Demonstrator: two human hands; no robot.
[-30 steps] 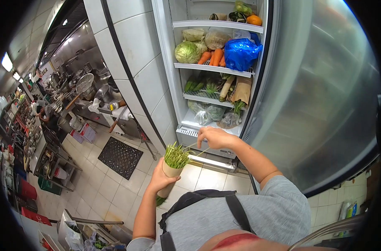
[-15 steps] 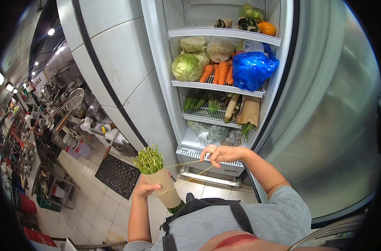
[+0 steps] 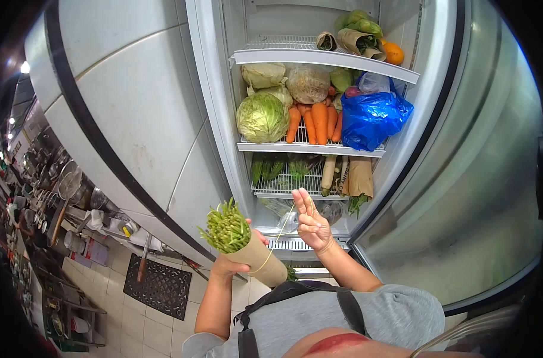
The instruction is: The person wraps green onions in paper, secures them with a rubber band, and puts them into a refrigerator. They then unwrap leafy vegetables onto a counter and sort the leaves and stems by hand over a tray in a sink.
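My left hand (image 3: 229,266) grips a bundle of thin green stalks (image 3: 226,229) wrapped in brown paper (image 3: 264,260), the cut ends tilted up and to the left. A thin yellow rubber band (image 3: 282,229) goes round the paper and stretches up to my right hand (image 3: 312,224). The right hand is raised in front of the fridge's lower shelves, its index and middle fingers pointing up and the others curled. The band reaches its fingertips; exactly how they hook it is hard to see. Leafy green ends (image 3: 291,274) show behind the paper's lower end.
An open fridge has wire shelves with a cabbage (image 3: 262,117), carrots (image 3: 319,123), a blue plastic bag (image 3: 374,118), an orange (image 3: 393,52) and paper-wrapped greens (image 3: 361,173). Its glass door (image 3: 462,179) stands open at right. A black mat (image 3: 158,285) lies on the tiled floor.
My right hand has turned upright and come nearer the bundle, the rubber band now rising steeply to its fingertips. The bundle has shifted slightly right, and the view has swung with the head.
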